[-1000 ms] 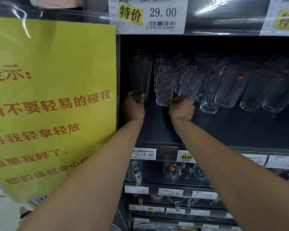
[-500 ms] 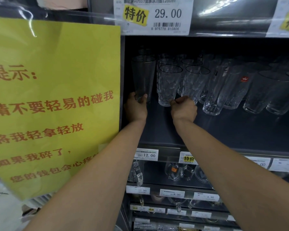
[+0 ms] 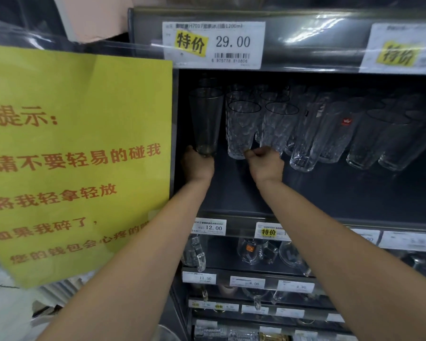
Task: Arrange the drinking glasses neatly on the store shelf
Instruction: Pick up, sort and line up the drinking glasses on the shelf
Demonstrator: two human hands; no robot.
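Hardly anything moved; both hands stay at the glass bases. Left hand [image 3: 198, 164] grips the foot of the tall smooth glass [image 3: 205, 121] at the shelf's [image 3: 330, 193] far-left end. Right hand [image 3: 266, 163] has its fingers curled, pinching the foot of the front textured glass [image 3: 241, 130]. Both glasses are upright with the long axis vertical, just beyond the fingers, one per hand. More glasses stand in rows behind and to the right. Lower shelves hold glass mugs [image 3: 197, 252].

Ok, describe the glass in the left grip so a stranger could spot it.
Find the big yellow sign; the dark shelf opens just right of it. The glass is leftmost there, its base in the left grip. It is smooth-sided; its neighbours are dimpled.
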